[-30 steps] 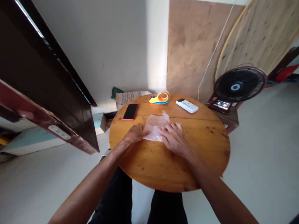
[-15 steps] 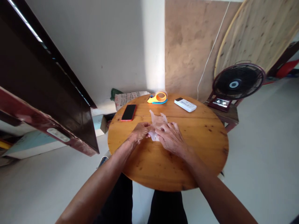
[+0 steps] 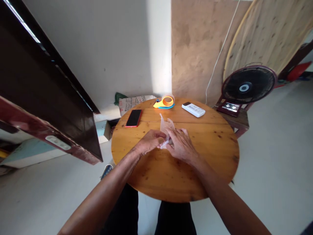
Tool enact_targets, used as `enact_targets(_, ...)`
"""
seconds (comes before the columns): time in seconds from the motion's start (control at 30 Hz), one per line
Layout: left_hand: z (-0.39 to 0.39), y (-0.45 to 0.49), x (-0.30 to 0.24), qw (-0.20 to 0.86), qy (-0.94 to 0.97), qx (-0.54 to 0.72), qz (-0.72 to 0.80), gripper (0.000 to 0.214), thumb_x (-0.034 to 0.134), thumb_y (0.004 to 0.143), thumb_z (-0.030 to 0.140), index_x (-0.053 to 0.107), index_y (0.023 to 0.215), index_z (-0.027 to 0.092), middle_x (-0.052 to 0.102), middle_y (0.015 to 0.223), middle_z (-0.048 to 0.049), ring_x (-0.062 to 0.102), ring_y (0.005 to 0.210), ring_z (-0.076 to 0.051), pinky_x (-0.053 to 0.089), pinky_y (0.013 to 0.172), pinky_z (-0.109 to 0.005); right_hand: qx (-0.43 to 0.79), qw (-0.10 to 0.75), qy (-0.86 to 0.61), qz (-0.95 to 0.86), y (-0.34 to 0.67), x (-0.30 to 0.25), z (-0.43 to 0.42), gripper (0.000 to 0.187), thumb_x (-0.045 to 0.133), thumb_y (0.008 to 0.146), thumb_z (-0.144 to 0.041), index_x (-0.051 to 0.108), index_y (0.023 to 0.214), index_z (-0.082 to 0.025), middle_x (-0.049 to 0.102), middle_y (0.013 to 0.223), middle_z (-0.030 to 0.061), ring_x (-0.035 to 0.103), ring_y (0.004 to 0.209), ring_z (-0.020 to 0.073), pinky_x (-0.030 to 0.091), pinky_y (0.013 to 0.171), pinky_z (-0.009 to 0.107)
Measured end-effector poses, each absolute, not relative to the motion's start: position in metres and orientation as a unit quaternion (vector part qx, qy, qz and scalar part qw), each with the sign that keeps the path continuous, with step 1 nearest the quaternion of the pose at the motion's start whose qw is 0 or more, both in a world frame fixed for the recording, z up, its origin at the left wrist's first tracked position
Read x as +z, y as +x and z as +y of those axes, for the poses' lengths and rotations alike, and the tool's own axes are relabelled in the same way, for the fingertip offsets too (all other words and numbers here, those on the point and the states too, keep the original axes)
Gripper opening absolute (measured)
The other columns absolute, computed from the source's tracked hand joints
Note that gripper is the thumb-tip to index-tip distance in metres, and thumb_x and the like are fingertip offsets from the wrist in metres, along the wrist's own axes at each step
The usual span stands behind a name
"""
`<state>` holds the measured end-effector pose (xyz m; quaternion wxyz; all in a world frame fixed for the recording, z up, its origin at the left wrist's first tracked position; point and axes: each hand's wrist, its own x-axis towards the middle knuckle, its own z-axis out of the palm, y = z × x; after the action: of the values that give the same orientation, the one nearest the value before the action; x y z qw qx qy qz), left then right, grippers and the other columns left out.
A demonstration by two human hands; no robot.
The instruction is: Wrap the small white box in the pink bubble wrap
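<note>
A thin, whitish translucent plastic bag (image 3: 164, 125) lies crumpled near the middle of the round wooden table (image 3: 168, 182). My left hand (image 3: 152, 141) is closed, pinching the bag's near left edge between thumb and fingers. From the right, my right hand (image 3: 180, 143) rests over the bag, its fingers bent and its thumb near the left fingertips, gripping the plastic. Part of the bag is hidden under the right fingers. Its two pointed far ends stick up beyond the hands.
Along the table's far side are a red-edged phone (image 3: 134, 117), a yellow and blue tape dispenser (image 3: 165, 102) and a white remote control (image 3: 193, 109). A dark fan (image 3: 244, 87) stands on a wooden stool (image 3: 238, 120) at right. A dark door (image 3: 49, 81) is at left.
My left hand has shifted slightly right, closer to my right hand. The bag's near edge is more bunched between them, and its far tips have moved a little right.
</note>
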<state>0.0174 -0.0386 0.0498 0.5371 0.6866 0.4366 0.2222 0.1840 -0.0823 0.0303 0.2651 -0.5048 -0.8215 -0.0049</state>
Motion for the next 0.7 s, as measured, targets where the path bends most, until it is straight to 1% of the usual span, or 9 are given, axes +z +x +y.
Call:
enact_targets(0.07, -0.041, 0.018, 0.046, 0.452, 0.753, 0.218, 0.425, 0.017, 0.048, 0.071, 0.017, 0.065, 0.071, 0.013, 0.055, 0.059, 0.0020, 0.048, 0.055, -0.009, 0.037, 0.054, -0.021, 0.011, 0.274, -0.500, -0.822, 0.187, 0.031, -0.082, 0.057, 0.052, 0.074, -0.018, 0.044, 0.129, -0.013, 0.064, 0.111, 0.0123, 0.054, 0.101, 0.0255, 0.028, 0.094, 0.040)
enact_targets(0.13, -0.044, 0.021, 0.041, 0.346, 0.798, 0.228, 0.437, 0.017, 0.050, 0.073, 0.019, 0.067, 0.074, 0.014, 0.057, 0.063, 0.0014, 0.049, 0.059, -0.010, 0.038, 0.057, -0.022, 0.030, 0.284, -0.494, -0.822, 0.190, 0.031, -0.081, 0.058, 0.051, 0.072, -0.016, 0.043, 0.130, -0.013, 0.064, 0.111, 0.0117, 0.055, 0.101, 0.0246, 0.029, 0.093, 0.039)
enact_targets(0.2, -0.045, 0.022, 0.036, 0.257, 0.823, 0.242, 0.446, 0.017, 0.053, 0.075, 0.021, 0.068, 0.078, 0.016, 0.060, 0.072, -0.0009, 0.053, 0.066, -0.012, 0.042, 0.063, -0.024, 0.044, 0.289, -0.490, -0.821, 0.194, 0.031, -0.081, 0.058, 0.050, 0.072, -0.015, 0.043, 0.129, -0.015, 0.064, 0.110, 0.0109, 0.056, 0.102, 0.0242, 0.031, 0.092, 0.038)
enact_targets(0.27, -0.046, 0.023, 0.031, 0.203, 0.837, 0.261, 0.436, 0.015, 0.056, 0.076, 0.023, 0.069, 0.081, 0.018, 0.062, 0.086, -0.0045, 0.057, 0.079, -0.016, 0.046, 0.072, -0.028, 0.050, 0.290, -0.487, -0.822, 0.198, 0.031, -0.080, 0.056, 0.050, 0.072, -0.014, 0.043, 0.128, -0.016, 0.063, 0.112, 0.0105, 0.056, 0.104, 0.0242, 0.031, 0.092, 0.038)
enact_targets(0.33, -0.044, 0.022, 0.026, 0.178, 0.847, 0.292, 0.406, 0.013, 0.057, 0.076, 0.023, 0.068, 0.082, 0.019, 0.061, 0.100, -0.0077, 0.058, 0.092, -0.019, 0.048, 0.082, -0.031, 0.050, 0.293, -0.487, -0.821, 0.201, 0.031, -0.079, 0.056, 0.048, 0.073, -0.013, 0.043, 0.129, -0.016, 0.062, 0.116, 0.0108, 0.055, 0.107, 0.0240, 0.032, 0.094, 0.038)
enact_targets(0.4, -0.042, 0.021, 0.020, 0.168, 0.852, 0.328, 0.371, 0.011, 0.057, 0.076, 0.019, 0.066, 0.082, 0.019, 0.061, 0.107, -0.0087, 0.058, 0.100, -0.020, 0.047, 0.090, -0.033, 0.048, 0.299, -0.498, -0.813, 0.205, 0.030, -0.078, 0.053, 0.045, 0.076, -0.012, 0.044, 0.129, -0.015, 0.062, 0.119, 0.0109, 0.055, 0.109, 0.0234, 0.032, 0.095, 0.038)
enact_targets(0.53, -0.043, 0.023, 0.008, 0.172, 0.845, 0.373, 0.341, 0.014, 0.054, 0.074, 0.013, 0.061, 0.085, 0.019, 0.065, 0.106, -0.0087, 0.060, 0.101, -0.020, 0.047, 0.092, -0.035, 0.028, 0.305, -0.551, -0.776, 0.210, 0.027, -0.072, 0.044, 0.040, 0.081, -0.011, 0.052, 0.123, -0.017, 0.066, 0.109, 0.0090, 0.058, 0.101, 0.0223, 0.035, 0.091, 0.037)
enact_targets(0.6, -0.046, 0.025, 0.004, 0.169, 0.840, 0.385, 0.342, 0.015, 0.053, 0.075, 0.012, 0.060, 0.087, 0.018, 0.065, 0.105, -0.0099, 0.059, 0.105, -0.021, 0.048, 0.092, -0.036, 0.006, 0.293, -0.573, -0.765, 0.212, 0.025, -0.069, 0.039, 0.042, 0.080, -0.012, 0.057, 0.115, -0.019, 0.067, 0.105, 0.0083, 0.058, 0.098, 0.0228, 0.037, 0.088, 0.036)
enact_targets(0.7, -0.050, 0.027, 0.000, 0.149, 0.844, 0.389, 0.338, 0.018, 0.050, 0.078, 0.012, 0.061, 0.092, 0.017, 0.066, 0.102, -0.0110, 0.057, 0.112, -0.023, 0.046, 0.097, -0.038, -0.024, 0.277, -0.599, -0.751, 0.215, 0.022, -0.065, 0.030, 0.049, 0.078, -0.016, 0.060, 0.106, -0.020, 0.064, 0.106, 0.0089, 0.056, 0.101, 0.0246, 0.039, 0.087, 0.036)
